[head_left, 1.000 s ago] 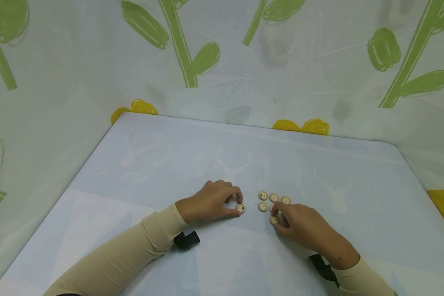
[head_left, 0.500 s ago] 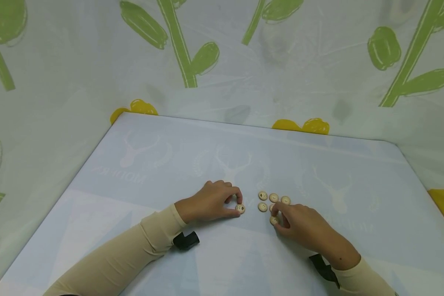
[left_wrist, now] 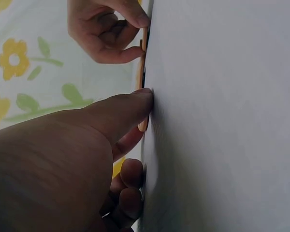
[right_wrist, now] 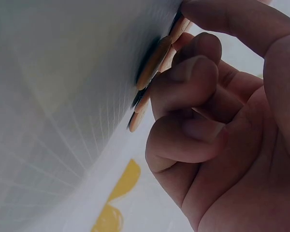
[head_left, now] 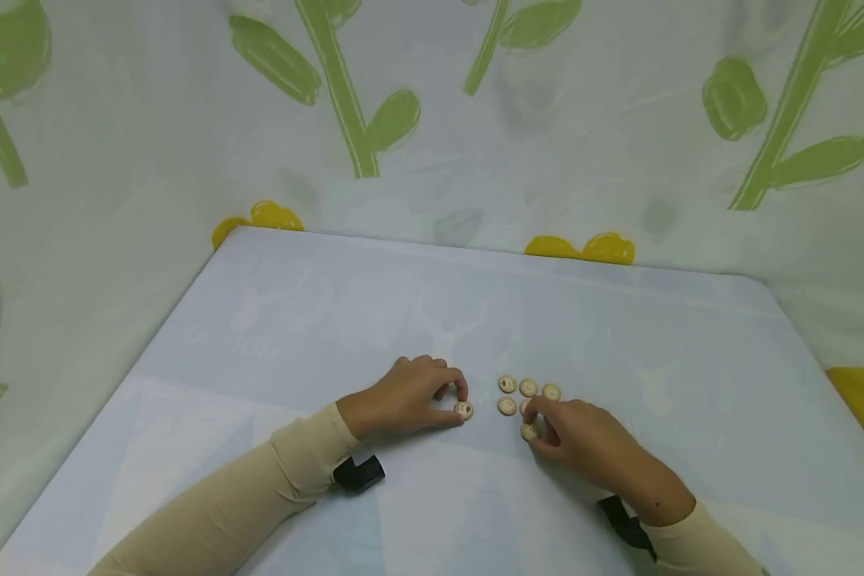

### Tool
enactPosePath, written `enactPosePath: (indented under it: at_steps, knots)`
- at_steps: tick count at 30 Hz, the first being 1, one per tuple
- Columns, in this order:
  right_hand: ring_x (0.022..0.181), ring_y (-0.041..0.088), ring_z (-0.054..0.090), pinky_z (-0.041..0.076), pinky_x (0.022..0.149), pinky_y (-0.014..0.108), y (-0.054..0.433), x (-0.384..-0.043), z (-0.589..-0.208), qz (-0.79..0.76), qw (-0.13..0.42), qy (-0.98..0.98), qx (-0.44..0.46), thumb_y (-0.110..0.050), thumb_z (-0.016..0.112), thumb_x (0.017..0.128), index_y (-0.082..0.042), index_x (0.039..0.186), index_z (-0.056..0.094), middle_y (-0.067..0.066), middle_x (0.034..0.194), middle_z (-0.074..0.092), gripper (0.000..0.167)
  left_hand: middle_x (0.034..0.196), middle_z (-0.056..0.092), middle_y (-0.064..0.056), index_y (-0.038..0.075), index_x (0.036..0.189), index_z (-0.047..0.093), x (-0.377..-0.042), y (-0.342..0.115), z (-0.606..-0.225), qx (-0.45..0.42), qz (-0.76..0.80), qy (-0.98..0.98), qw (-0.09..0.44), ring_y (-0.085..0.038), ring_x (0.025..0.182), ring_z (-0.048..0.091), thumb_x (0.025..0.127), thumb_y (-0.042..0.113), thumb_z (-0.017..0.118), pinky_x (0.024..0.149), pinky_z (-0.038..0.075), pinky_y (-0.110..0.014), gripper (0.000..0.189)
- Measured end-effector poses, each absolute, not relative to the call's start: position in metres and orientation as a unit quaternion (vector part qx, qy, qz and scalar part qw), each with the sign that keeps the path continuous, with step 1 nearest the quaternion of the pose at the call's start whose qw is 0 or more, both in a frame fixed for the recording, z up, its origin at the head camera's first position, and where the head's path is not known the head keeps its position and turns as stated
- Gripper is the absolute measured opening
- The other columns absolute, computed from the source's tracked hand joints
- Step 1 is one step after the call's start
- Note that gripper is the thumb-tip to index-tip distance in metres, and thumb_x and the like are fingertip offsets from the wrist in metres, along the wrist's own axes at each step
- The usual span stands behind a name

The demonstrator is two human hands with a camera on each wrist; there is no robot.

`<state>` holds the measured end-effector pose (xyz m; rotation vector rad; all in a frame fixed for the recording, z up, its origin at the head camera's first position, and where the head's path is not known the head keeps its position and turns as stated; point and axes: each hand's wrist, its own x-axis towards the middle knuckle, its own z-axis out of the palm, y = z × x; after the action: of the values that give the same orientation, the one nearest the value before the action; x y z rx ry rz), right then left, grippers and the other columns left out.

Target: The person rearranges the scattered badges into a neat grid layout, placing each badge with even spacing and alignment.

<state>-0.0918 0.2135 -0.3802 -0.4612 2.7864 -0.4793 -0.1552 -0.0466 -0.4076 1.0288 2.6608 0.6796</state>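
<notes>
My left hand [head_left: 409,398] pinches the edges of a small round wooden disc [head_left: 464,410] with dark markings, between thumb and index finger, low over the table. To its right, my right hand [head_left: 592,445] pinches a similar disc [head_left: 529,432] at the near side of a small group. Several more pale discs [head_left: 507,384] lie in short rows just beyond that hand, one partly hidden by its index finger. From the left wrist, the left hand's disc [left_wrist: 143,125] shows edge-on against the tabletop. In the right wrist view, discs [right_wrist: 154,63] overlap the curled fingers.
A pale blue-and-white covered table [head_left: 374,296] with faint deer prints spreads around both hands. Behind it hangs a white sheet [head_left: 187,120] with green leaves and yellow flowers. A black strap piece [head_left: 358,475] sits under the left wrist, another [head_left: 626,524] under the right.
The head view has shifted slightly. Both hands keep their pinch on the same discs, and the grouped discs have not moved on the table.
</notes>
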Motion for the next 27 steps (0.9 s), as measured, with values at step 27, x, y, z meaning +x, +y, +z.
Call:
enactPosePath:
  at_steps: [27]
  knots:
    - [0.055,0.0,0.041,0.036,0.052,0.022,0.219,-0.091,-0.382,-0.186,0.124,0.958,-0.182,-0.017,0.074,0.088,-0.019,0.1,0.064,-0.013,0.062,0.048,0.017,0.079,0.059,0.014,0.027,0.098,0.067,-0.142,-0.007,-0.395,0.393,0.2,0.892,0.102,0.002,0.073,0.051,0.088,0.039,0.076,0.071,0.038,-0.026,0.018]
